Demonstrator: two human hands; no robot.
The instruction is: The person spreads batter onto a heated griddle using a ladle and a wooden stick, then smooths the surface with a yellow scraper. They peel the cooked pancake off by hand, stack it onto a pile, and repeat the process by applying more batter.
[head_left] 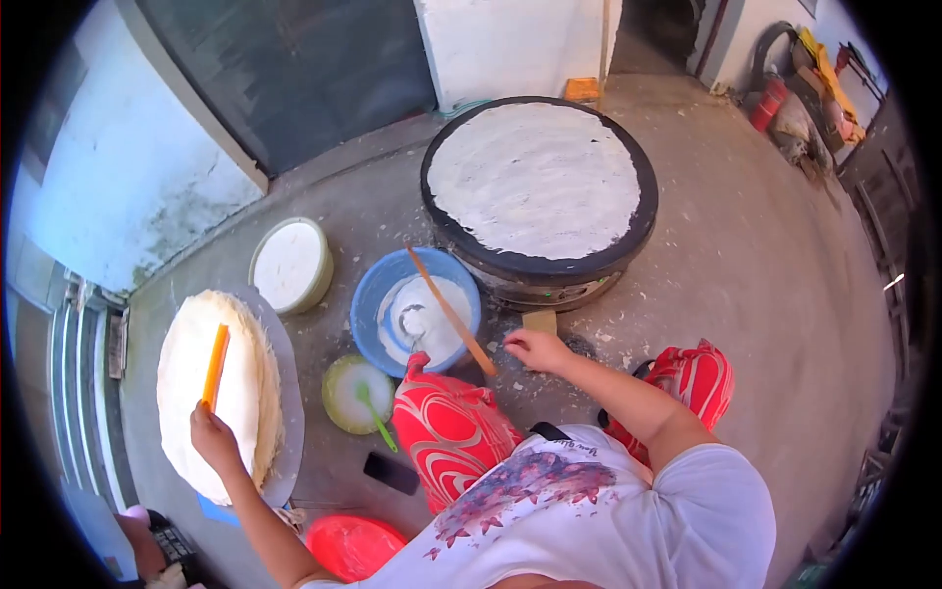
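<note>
My left hand (214, 440) is closed around one end of a flat orange scraper (216, 358). The strip lies over a tall stack of thin pale flatbreads (186, 422) at the left. My right hand (538, 350), fingers curled and nothing visible in them, hovers in front of the round black griddle (437, 218). A white layer of batter (535, 177) covers most of the griddle's top. Left of that hand, a wooden stick (446, 306) rests across a blue basin (365, 319) with white batter and a ladle-like metal tool inside.
A pale tub (324, 275) of white batter stands behind the stack. Near my knee are a green bowl (334, 398) with a green spoon (378, 417), a dark phone (391, 472) and a red basin (353, 545). A yellowish block (540, 321) sits by the griddle's base.
</note>
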